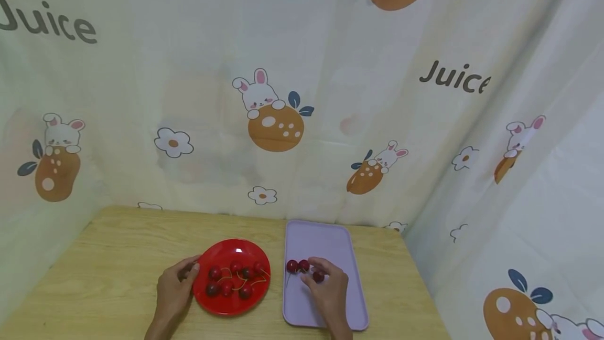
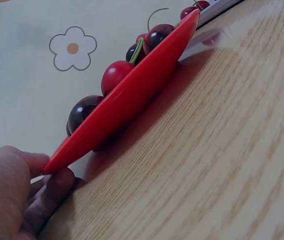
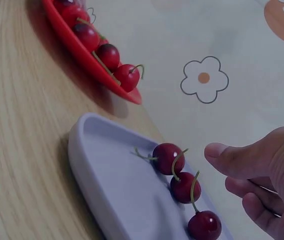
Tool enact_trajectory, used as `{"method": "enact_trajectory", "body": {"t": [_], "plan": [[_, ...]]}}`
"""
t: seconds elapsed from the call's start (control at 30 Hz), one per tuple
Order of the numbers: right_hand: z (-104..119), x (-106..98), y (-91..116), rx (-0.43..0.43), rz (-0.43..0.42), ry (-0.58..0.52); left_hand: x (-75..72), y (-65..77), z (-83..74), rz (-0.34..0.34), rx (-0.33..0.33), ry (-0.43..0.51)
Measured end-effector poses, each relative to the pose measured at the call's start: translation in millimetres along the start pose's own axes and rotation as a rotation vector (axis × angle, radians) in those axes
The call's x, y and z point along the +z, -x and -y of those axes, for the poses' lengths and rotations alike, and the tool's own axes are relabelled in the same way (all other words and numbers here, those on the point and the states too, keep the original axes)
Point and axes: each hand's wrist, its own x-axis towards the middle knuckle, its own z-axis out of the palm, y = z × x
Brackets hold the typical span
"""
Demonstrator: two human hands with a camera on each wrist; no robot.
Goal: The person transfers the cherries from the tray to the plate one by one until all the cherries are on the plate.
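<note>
A red plate holding several dark red cherries sits on the table. My left hand pinches its left rim, with the thumb above and fingers underneath in the left wrist view. To the right lies a lilac tray with three stemmed cherries in a row; the nearest in the right wrist view is a dark cherry. Over the tray, right beside these cherries, is my right hand. Its thumb and fingers are apart with nothing between them.
The wooden table runs back to a printed curtain, which also hangs along the sides. A narrow strip of table separates the plate from the tray. Raised edges run around the tray.
</note>
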Motion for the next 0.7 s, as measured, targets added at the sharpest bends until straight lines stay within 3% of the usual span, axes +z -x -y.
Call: {"method": "enact_trajectory", "body": {"t": [0.23,0.57,0.7], "plan": [[-0.8,2.6,0.1,-0.02,0.032,0.083,-0.4,-0.5,-1.6,0.013,-0.01,0.0],[-13.4,17.0,-2.4,-0.201,-0.023,0.163,-0.9,-2.0,-2.6,0.019,-0.014,0.007],[-15.5,20.9,-2.7,-0.231,-0.018,0.193,0.7,-1.9,-0.5,0.013,-0.024,-0.007]]}}
